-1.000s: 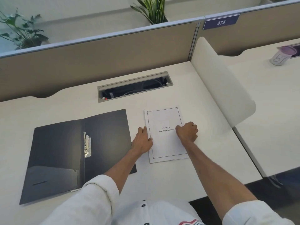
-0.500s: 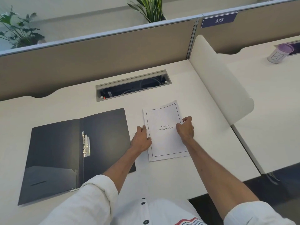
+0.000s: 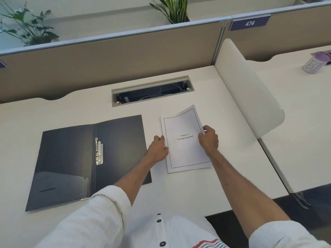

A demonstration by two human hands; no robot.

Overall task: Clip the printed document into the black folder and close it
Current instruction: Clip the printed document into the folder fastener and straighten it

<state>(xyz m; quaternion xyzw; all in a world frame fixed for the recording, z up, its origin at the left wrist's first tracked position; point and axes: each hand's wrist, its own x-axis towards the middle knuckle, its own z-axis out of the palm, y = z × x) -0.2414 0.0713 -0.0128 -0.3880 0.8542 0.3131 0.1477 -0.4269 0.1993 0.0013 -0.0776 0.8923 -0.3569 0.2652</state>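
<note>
The black folder (image 3: 71,158) lies open and flat on the white desk at the left, its metal clip (image 3: 99,151) along the spine. To its right lies the printed document (image 3: 184,149), a thin stack of white sheets with a framed title page. My right hand (image 3: 208,139) pinches the stack's right edge and lifts its far right corner off the desk. My left hand (image 3: 158,147) grips the stack's left edge, thumb on top.
A cable tray opening (image 3: 152,92) sits in the desk behind the document. A curved white divider (image 3: 250,90) stands at the right, a beige partition (image 3: 107,59) at the back. A purple-lidded cup (image 3: 315,62) is on the neighbouring desk.
My right hand went from resting as a fist on the page to pinching its right edge. The stack's far right corner has risen and curled off the desk. My left hand stayed at the left edge.
</note>
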